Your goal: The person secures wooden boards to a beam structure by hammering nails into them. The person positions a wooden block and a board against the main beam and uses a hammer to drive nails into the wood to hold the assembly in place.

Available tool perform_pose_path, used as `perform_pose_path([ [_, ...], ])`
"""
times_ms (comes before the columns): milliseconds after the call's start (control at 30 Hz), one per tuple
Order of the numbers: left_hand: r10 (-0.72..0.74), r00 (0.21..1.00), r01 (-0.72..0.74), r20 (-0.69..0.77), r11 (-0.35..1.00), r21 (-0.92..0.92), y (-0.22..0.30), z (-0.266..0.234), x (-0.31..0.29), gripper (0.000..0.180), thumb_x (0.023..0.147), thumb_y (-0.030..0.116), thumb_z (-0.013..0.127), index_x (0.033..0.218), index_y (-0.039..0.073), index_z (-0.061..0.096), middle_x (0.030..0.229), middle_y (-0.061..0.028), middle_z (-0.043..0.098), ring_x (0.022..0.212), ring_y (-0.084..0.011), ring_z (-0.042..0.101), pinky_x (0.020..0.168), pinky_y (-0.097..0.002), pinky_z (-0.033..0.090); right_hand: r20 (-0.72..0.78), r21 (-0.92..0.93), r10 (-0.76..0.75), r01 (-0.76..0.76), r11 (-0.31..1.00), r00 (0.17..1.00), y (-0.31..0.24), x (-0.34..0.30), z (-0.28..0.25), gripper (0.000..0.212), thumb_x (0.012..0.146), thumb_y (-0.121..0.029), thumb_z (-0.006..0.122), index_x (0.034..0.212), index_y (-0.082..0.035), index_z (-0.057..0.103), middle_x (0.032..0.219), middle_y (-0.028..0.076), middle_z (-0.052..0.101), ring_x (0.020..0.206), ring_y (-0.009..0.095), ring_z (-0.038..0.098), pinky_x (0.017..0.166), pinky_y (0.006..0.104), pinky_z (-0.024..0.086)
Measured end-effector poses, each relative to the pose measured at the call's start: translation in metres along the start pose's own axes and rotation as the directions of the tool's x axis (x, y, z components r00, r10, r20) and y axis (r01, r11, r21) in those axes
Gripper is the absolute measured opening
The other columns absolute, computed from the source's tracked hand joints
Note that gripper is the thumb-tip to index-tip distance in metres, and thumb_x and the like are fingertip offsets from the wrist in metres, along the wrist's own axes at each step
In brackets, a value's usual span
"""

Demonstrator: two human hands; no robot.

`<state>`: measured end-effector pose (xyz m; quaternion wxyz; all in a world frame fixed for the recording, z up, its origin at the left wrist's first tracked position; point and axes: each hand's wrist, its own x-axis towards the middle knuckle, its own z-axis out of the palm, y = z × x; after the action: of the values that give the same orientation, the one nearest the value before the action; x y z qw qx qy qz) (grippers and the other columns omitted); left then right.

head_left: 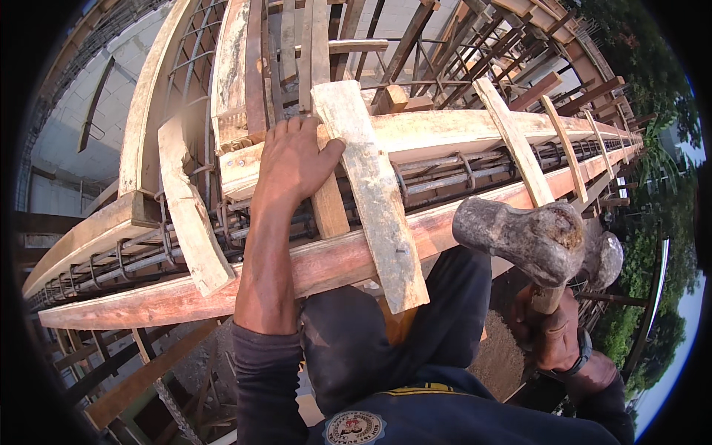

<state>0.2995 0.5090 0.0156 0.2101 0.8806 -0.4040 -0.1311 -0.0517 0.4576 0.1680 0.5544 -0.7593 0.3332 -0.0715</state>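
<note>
**Q:** Which step is shown?

**A:** Apparently the nailing of a pale, rough-sawn wooden crosspiece point(371, 185). It lies at the dial's centre, pointing toward 12 and between 5 and 6 o'clock, spanning a pale timber beam point(445, 133) and a reddish-brown plank point(326, 261) above a dark steel rebar cage point(437, 178).

**Q:** And the hands?

**A:** The left hand point(293, 159), between 10 and 11 o'clock, lies palm down on the pale timber beam, grasping nothing visible, its thumb spread to the crosspiece's edge. The right hand point(550, 330), at 4 o'clock, is clenched around the wooden handle of a worn grey steel hammer point(519, 237), its head at 3 o'clock.

**Q:** What does the next move call for?

**A:** Probably a steadied crosspiece and a square blow near its lower end (a small dark mark there may be a nail).
</note>
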Motion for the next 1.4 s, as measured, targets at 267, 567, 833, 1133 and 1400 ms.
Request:
perform_pose_path([
  [267, -0.028, 0.999, 0.028, 0.043, 1.000, -0.005, -0.003, -0.002, -0.002, 0.065, 0.094, 0.046, 0.057, 0.142, 0.001, 0.053, 0.141, -0.0215, 0.054, 0.135, -0.0370, 0.045, 0.116, -0.0449, 0.033, 0.074, -0.111, 0.047, -0.039, 0.993, 0.996, 0.015, 0.011, 0.001, 0.067, 0.099, -0.069, 0.042, 0.086, -0.004, 0.055, 0.058, 0.003, 0.050, 0.049, 0.008, 0.048, 0.042, 0.0280, 0.035],
  [567, -0.032, 0.999, 0.032, 0.021, 0.999, 0.011, -0.005, 0.004, -0.002, 0.066, 0.093, 0.048, 0.058, 0.142, 0.002, 0.054, 0.142, -0.0212, 0.053, 0.135, -0.0368, 0.045, 0.117, -0.0451, 0.032, 0.090, -0.069, 0.053, -0.047, 0.997, 0.995, 0.033, 0.008, 0.000, 0.058, 0.104, -0.056, 0.043, 0.089, -0.002, 0.056, 0.061, 0.004, 0.053, 0.051, 0.014, 0.050, 0.049, 0.0317, 0.039],
  [833, 0.020, 1.000, -0.020, -0.007, 0.999, -0.036, -0.005, 0.008, 0.005, 0.066, 0.092, 0.046, 0.057, 0.138, -0.001, 0.056, 0.138, -0.0233, 0.055, 0.133, -0.0361, 0.046, 0.116, -0.0445, 0.032, 0.100, -0.250, 0.116, -0.088, 0.964, 0.988, 0.064, 0.023, 0.007, 0.055, 0.104, -0.053, 0.047, 0.085, -0.002, 0.056, 0.057, 0.006, 0.051, 0.050, 0.018, 0.051, 0.047, 0.0323, 0.039],
  [1133, 0.040, 0.999, -0.040, -0.002, 0.999, -0.023, -0.006, 0.013, 0.001, 0.066, 0.094, 0.047, 0.055, 0.139, -0.001, 0.055, 0.130, -0.0222, 0.058, 0.128, -0.0364, 0.049, 0.114, -0.0460, 0.033, 0.107, -0.184, 0.260, -0.238, 0.954, 0.960, 0.051, 0.018, 0.012, 0.056, 0.106, -0.053, 0.041, 0.085, -0.003, 0.054, 0.063, 0.000, 0.051, 0.056, 0.010, 0.047, 0.052, 0.0272, 0.038],
  [1400, 0.054, 0.996, -0.057, -0.066, 0.998, -0.037, -0.010, 0.011, 0.004, 0.066, 0.093, 0.047, 0.057, 0.138, -0.001, 0.055, 0.129, -0.0218, 0.059, 0.127, -0.0360, 0.049, 0.113, -0.0454, 0.033, 0.094, -0.127, 0.252, -0.239, 0.963, 0.963, 0.062, 0.023, 0.010, 0.063, 0.101, -0.065, 0.046, 0.088, -0.004, 0.056, 0.060, 0.002, 0.050, 0.050, 0.012, 0.048, 0.047, 0.0274, 0.037],
])
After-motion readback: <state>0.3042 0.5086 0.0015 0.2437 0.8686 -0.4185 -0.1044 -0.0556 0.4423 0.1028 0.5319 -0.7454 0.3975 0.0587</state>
